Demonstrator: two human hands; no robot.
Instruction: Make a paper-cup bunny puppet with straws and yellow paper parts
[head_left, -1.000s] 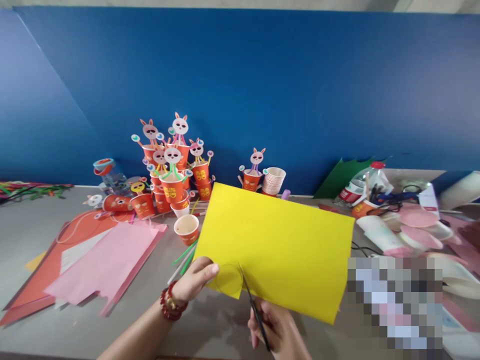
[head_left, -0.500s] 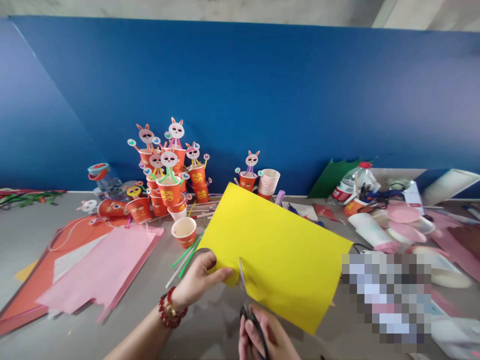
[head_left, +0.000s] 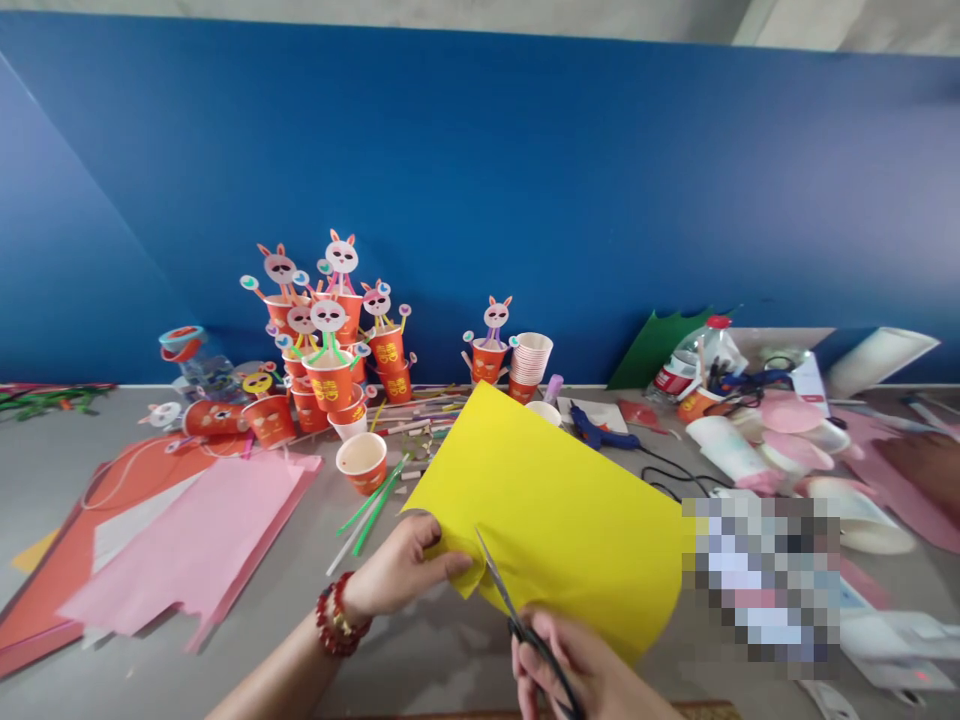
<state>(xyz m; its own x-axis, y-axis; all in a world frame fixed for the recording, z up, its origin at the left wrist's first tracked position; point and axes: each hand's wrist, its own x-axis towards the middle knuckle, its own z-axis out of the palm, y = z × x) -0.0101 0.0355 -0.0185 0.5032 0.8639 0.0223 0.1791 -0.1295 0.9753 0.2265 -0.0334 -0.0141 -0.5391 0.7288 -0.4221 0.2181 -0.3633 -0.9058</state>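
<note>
A large yellow paper sheet is held up over the grey table, its near left edge partly cut. My left hand, with a red bead bracelet on the wrist, pinches that cut edge between thumb and fingers. Black-handled scissors lie in my right hand, its fingers wrapped through the handles. The scissor tips point up and left, against the sheet just right of my left thumb. The lower part of the handles runs toward the bottom of the view.
Decorated red paper cups with rabbit faces stand behind at left. Pink paper lies left. A blue glue gun and its cable are behind the sheet. A bottle and white-and-pink paper pieces crowd the right, near a pixelated patch.
My right hand and the scissors have moved right and slightly down. The yellow sheet has tilted and bent, uncovering the glue gun behind it. My left hand keeps its pinch.
</note>
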